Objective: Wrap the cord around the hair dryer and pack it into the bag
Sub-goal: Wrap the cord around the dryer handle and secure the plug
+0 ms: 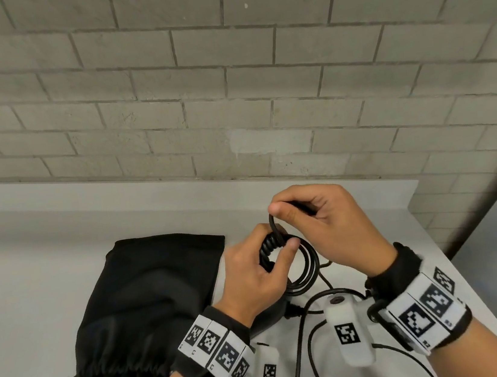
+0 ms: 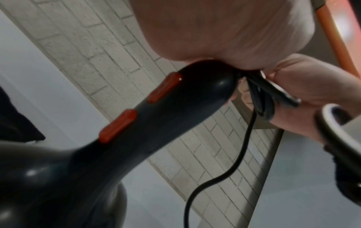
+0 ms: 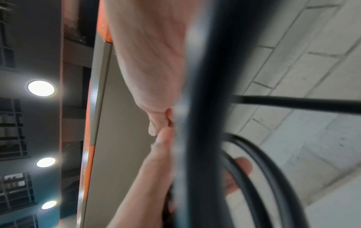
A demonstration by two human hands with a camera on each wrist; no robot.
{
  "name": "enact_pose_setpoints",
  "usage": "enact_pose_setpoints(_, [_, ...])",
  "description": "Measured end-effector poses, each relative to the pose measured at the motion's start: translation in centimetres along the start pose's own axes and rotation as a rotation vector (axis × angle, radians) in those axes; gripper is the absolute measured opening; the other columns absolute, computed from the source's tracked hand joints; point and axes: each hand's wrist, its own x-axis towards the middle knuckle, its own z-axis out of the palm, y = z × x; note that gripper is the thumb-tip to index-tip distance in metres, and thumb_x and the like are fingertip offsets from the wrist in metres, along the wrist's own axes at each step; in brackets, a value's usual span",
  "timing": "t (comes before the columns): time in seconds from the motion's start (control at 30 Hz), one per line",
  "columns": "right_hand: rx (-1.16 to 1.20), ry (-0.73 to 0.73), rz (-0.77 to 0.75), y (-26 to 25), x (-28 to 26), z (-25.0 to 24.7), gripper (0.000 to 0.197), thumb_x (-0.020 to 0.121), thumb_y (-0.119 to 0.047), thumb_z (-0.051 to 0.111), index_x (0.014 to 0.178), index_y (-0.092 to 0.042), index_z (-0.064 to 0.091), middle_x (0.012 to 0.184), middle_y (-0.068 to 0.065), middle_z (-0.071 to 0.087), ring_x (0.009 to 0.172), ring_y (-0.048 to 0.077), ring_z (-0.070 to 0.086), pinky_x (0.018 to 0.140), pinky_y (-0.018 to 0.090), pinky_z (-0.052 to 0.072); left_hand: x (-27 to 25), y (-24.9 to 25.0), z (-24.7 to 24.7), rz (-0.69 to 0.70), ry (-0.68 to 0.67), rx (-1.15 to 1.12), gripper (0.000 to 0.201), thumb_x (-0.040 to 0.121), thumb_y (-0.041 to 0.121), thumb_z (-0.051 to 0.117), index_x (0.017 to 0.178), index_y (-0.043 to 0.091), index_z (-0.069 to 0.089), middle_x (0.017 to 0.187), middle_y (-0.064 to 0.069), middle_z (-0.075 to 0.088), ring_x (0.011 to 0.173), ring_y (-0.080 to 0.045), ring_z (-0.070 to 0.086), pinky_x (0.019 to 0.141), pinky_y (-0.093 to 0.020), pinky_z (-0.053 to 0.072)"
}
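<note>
- Black cord (image 1: 306, 263): left hand (image 1: 252, 278) is clamping the dryer (image 2: 136, 123) at the handle end, thumb pinning the coils there; right hand (image 1: 318, 226) is pinching a fresh loop above them.
- Dryer body is sitting low under the left wrist, just beside the black bag (image 1: 149, 309) lying on the white table (image 1: 31, 280).
- Risk: if the thumb eases, coils are likely springing loose.
- Risk: slack cord trailing near the wrists could be snagging on the wrist gear.
- Writing: none readable; only square coded tags on the wristbands (image 1: 218, 350).
</note>
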Motion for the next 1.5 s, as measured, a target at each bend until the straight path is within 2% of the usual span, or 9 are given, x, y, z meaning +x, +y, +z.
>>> enact_pose_setpoints(0.23, [0.213, 0.139, 0.217, 2.0, -0.9, 1.5, 0.015, 0.089, -0.026, 0.066, 0.089, -0.014, 0.074, 0.064, -0.016, 0.064, 0.061, 0.000, 0.055, 0.064, 0.016, 0.046, -0.6, 0.1, 0.0, 0.029, 0.040, -0.019, 0.045, 0.097, 0.044, 0.054, 0.085, 0.003, 0.066, 0.067, 0.000, 0.068, 0.061, -0.007, 0.065, 0.060, -0.015, 0.049])
enact_pose_setpoints(0.37, [0.389, 0.185, 0.327, 2.8, -1.7, 2.1, 0.019, 0.086, -0.026, 0.070, 0.094, -0.010, 0.067, 0.055, -0.004, 0.055, 0.054, 0.009, 0.050, 0.061, 0.018, 0.047, -0.9, 0.1, 0.1, 0.018, 0.062, -0.048, 0.047, 0.097, 0.045, 0.053, 0.085, 0.002, 0.068, 0.069, 0.000, 0.070, 0.060, -0.005, 0.066, 0.058, -0.016, 0.050])
enact_pose_setpoints(0.47, [0.427, 0.206, 0.328, 2.9, -2.5, 2.4, 0.016, 0.087, -0.023, 0.069, 0.091, -0.008, 0.067, 0.069, 0.007, 0.066, 0.067, 0.016, 0.063, 0.070, 0.024, 0.053, -1.1, 0.1, 0.2, 0.012, 0.074, -0.044, 0.048, 0.098, 0.046, 0.052, 0.088, 0.002, 0.068, 0.072, 0.002, 0.070, 0.063, 0.000, 0.065, 0.062, -0.012, 0.049])
enact_pose_setpoints(0.6, [0.476, 0.127, 0.338, 3.0, -4.0, 2.2, 0.031, 0.091, -0.040, 0.062, 0.100, -0.012, 0.072, 0.094, 0.002, 0.074, 0.087, 0.013, 0.069, 0.078, 0.023, 0.053, -1.1, 0.2, 0.3, 0.013, 0.089, -0.030, 0.040, 0.099, 0.044, 0.051, 0.096, 0.007, 0.065, 0.075, 0.006, 0.069, 0.068, 0.002, 0.066, 0.065, -0.007, 0.047])
enact_pose_setpoints(0.8, [0.361, -0.028, 0.268, 3.2, -5.2, 2.2, 0.039, 0.080, -0.022, 0.077, 0.118, -0.022, 0.067, 0.108, -0.005, 0.073, 0.098, 0.013, 0.068, 0.084, 0.024, 0.052, -0.9, 0.4, 0.0, -0.039, 0.159, 0.025, 0.032, 0.096, 0.053, 0.049, 0.097, 0.021, 0.055, 0.075, 0.017, 0.061, 0.071, 0.002, 0.063, 0.064, -0.006, 0.046])
enact_pose_setpoints(1.07, [0.270, 0.015, 0.259, 3.6, -4.8, 1.8, 0.008, 0.085, -0.014, 0.073, 0.093, -0.015, 0.072, 0.087, 0.004, 0.074, 0.084, 0.019, 0.070, 0.081, 0.034, 0.056, -0.6, 0.4, -0.6, -0.136, 0.055, 0.087, 0.029, 0.091, 0.041, 0.055, 0.118, 0.032, 0.049, 0.101, 0.014, 0.061, 0.093, -0.002, 0.062, 0.079, -0.010, 0.047])
enact_pose_setpoints(1.23, [0.131, -0.003, 0.241, 4.1, -4.5, 1.6, 0.005, 0.085, -0.018, 0.074, 0.088, -0.020, 0.071, 0.081, 0.001, 0.071, 0.080, 0.022, 0.066, 0.082, 0.044, 0.054, 0.1, 1.2, -1.5, -0.187, -0.088, 0.043, 0.022, 0.092, 0.043, 0.057, 0.107, 0.027, 0.059, 0.096, 0.012, 0.063, 0.092, -0.012, 0.062, 0.080, -0.018, 0.048])
enact_pose_setpoints(1.4, [-0.085, 0.083, 0.110, 4.4, -4.1, 1.7, 0.014, 0.084, -0.022, 0.074, 0.097, -0.028, 0.071, 0.085, -0.012, 0.068, 0.086, 0.012, 0.062, 0.077, 0.032, 0.050, 0.2, 1.9, -1.0, -0.338, 0.005, -0.099, 0.017, 0.090, 0.035, 0.069, 0.104, 0.027, 0.062, 0.095, 0.014, 0.068, 0.092, -0.009, 0.066, 0.080, -0.014, 0.049])
enact_pose_setpoints(1.5, [-0.200, 0.309, -0.084, 4.6, -4.4, 2.8, 0.027, 0.079, -0.014, 0.079, 0.102, -0.019, 0.065, 0.100, -0.007, 0.061, 0.086, 0.006, 0.058, 0.078, 0.018, 0.047, 0.2, 2.0, -0.4, -0.376, 0.103, -0.147, 0.019, 0.086, 0.034, 0.067, 0.101, 0.025, 0.062, 0.095, 0.014, 0.068, 0.089, -0.008, 0.066, 0.080, -0.016, 0.050])
